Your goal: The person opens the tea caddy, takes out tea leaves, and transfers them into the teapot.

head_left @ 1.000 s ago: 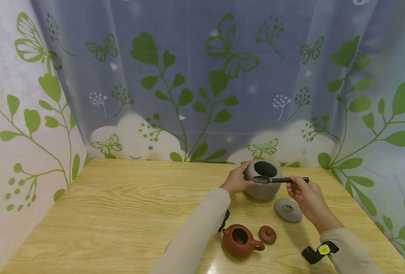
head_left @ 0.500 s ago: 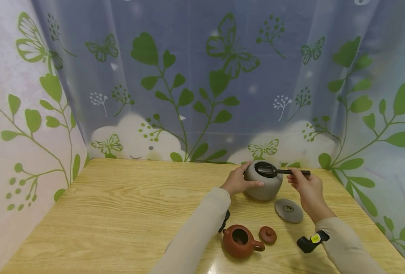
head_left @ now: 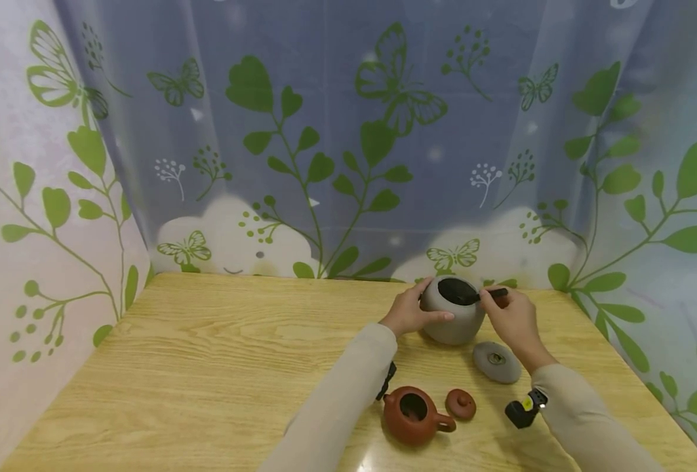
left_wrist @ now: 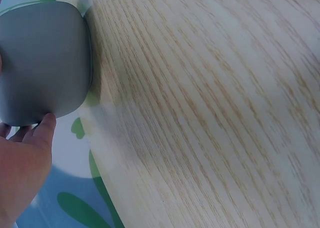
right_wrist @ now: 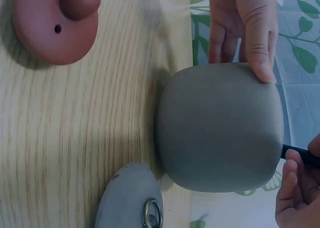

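Grey jar (head_left: pixel 459 326), far right, gripped by the left hand (head_left: pixel 410 312); right hand (head_left: pixel 512 321) pinches a black scoop (head_left: pixel 499 293) (tip hidden). Prying sideways could tip the jar.

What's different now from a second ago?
The right hand moved left, dipping the black scoop from in front of the grey jar inside it. Nothing was let go. The left hand still holds the jar; the teapot, red lid and grey lid stayed put.

Beige sleeves (head_left: pixel 336 393), black camera (head_left: pixel 520 415), yellow label (head_left: pixel 527 402) perhaps
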Tool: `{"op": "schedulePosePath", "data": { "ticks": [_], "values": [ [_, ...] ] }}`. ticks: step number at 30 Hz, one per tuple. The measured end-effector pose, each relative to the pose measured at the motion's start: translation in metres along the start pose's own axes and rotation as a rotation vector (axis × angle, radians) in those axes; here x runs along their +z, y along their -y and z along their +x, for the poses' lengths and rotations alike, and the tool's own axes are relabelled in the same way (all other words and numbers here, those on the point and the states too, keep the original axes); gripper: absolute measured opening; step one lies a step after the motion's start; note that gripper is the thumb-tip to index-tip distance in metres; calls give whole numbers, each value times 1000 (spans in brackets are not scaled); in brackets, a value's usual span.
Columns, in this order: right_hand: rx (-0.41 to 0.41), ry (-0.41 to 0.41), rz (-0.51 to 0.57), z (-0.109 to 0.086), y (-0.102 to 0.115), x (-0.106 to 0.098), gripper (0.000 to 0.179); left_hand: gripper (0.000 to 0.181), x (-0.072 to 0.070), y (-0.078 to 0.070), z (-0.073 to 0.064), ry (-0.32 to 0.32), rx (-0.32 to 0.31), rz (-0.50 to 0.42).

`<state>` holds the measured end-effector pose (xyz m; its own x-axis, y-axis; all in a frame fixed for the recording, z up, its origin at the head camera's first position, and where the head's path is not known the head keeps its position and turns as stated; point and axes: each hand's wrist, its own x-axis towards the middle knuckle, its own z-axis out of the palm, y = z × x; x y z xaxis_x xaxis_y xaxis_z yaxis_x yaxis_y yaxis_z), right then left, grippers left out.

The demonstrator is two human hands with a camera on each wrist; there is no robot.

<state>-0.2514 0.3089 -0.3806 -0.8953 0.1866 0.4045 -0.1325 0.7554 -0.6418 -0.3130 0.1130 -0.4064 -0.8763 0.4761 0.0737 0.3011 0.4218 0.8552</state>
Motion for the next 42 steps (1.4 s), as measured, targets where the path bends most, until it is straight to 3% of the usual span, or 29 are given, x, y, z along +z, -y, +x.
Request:
{"op": "schedulePosePath", "data": {
  "ticks": [5,11,18,28,42],
  "values": [
    [-92,55,-74,4,2,3,34,89,-2,-1,-1,-5,3,9],
    [-83,134,-68,5,5,4,35,90,-2,0,-1,4,-4,8],
    [79,192,79,7,7,-1,40,90,-1,1,0,-2,-7,10],
    [202,236,296,8,3,-3,40,89,1,1,3,-7,-12,22],
    [482,214,628,9,3,-6,28,89,0,-3,-2,-9,-6,8]
  ]
}}
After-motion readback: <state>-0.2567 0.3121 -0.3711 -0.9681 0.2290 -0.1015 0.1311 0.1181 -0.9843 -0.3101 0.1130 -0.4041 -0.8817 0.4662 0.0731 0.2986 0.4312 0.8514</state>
